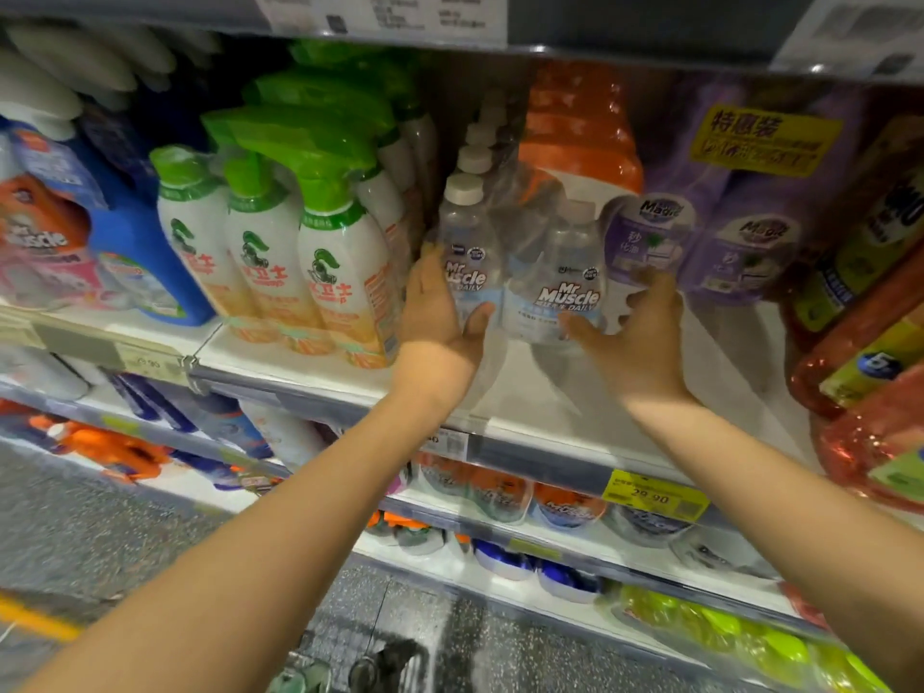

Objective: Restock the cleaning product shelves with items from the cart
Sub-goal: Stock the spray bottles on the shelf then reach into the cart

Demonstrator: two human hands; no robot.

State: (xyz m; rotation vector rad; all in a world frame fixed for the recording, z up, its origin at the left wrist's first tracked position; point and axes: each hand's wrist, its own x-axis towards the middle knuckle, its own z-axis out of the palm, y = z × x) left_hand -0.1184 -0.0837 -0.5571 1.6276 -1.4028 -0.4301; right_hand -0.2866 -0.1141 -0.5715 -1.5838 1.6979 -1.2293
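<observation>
Bottles (pixel 555 262) between left hand (pixel 436 312) and right hand (pixel 645 337), both grips spread — open shelf (pixel 545 392) to front edge

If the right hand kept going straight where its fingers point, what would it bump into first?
Most likely the purple Magic bottle just beyond the right hand, though depth is unclear.
</observation>
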